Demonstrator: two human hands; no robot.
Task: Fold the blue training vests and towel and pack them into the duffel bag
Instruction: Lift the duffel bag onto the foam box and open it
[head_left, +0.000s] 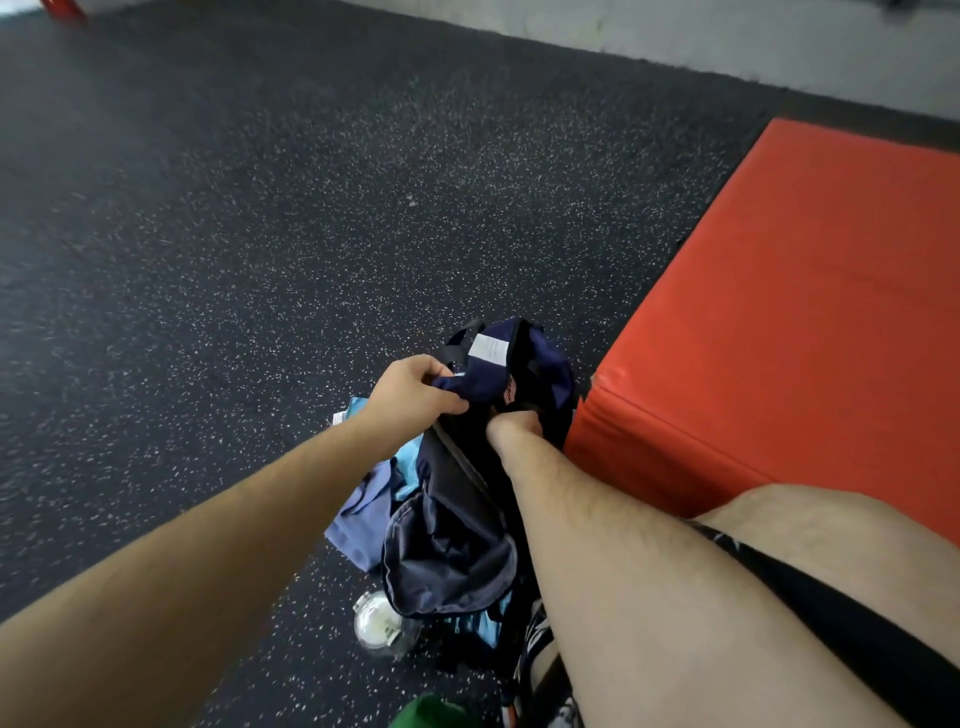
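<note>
Left hand and right hand are each gripping navy fabric at the rim of the duffel bag, apparently holding it open for packing, while blue vests are lying just beside it.

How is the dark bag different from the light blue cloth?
The duffel bag is dark navy; the light blue cloth is pale. The left hand and right hand grip the bag; the cloth lies on the floor, partly under the bag. Both are soft fabric.
</note>
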